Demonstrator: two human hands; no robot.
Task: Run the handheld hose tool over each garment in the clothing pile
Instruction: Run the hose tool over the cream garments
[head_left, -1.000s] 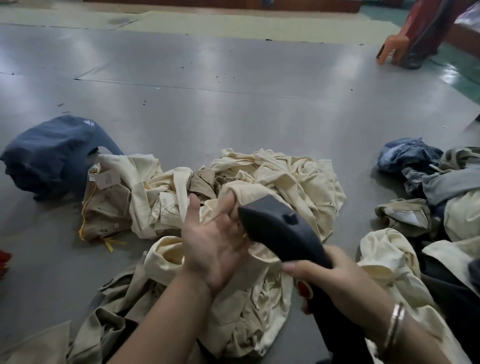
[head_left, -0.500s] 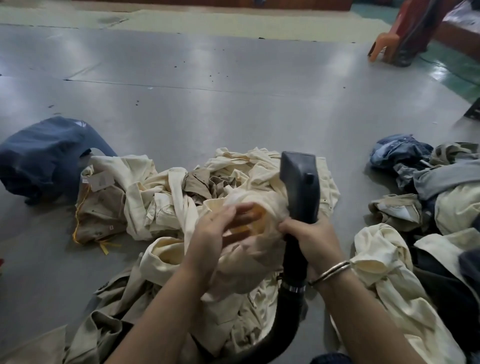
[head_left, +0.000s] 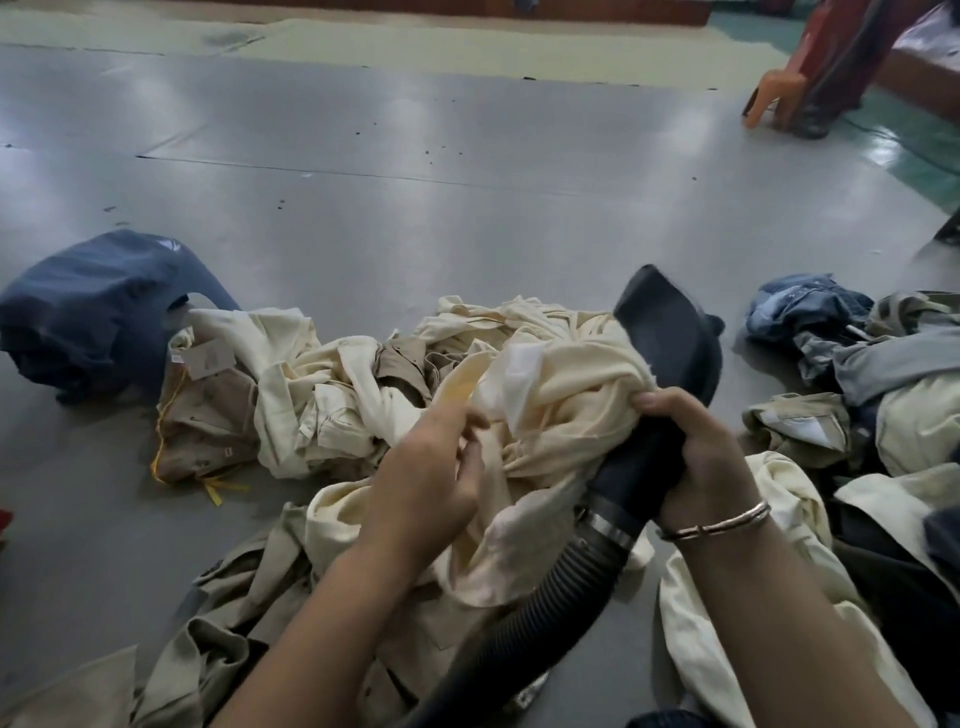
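Listing near to far. Item one: ribbed black flexible hose (head_left: 524, 629), lower centre, rising to a black plastic handheld nozzle tool (head_left: 670, 338) at centre right. Right hand (head_left: 701, 457), bracelet at the wrist, fingers curled round the tool's neck and bunching an edge of cloth against it. Left hand (head_left: 436, 467), centre, fingertips pinching folds of the cream cotton garment (head_left: 561, 395). Change since half a second ago: the tool head, then upright beside the cloth, now leans to the right with the garment drawn over its mouth side; judged a pass now under way on this piece.

Item two: heap of cream and khaki garments (head_left: 311, 395), centre left, apparently awaiting treatment. Item three: second mixed heap with blue denim (head_left: 810, 312), right edge, cut off. Item four: dark blue bundle (head_left: 98, 301), left. Item five: grey floor (head_left: 467, 182).

Unclear: nozzle opening hidden by cloth; contact there cannot be confirmed.
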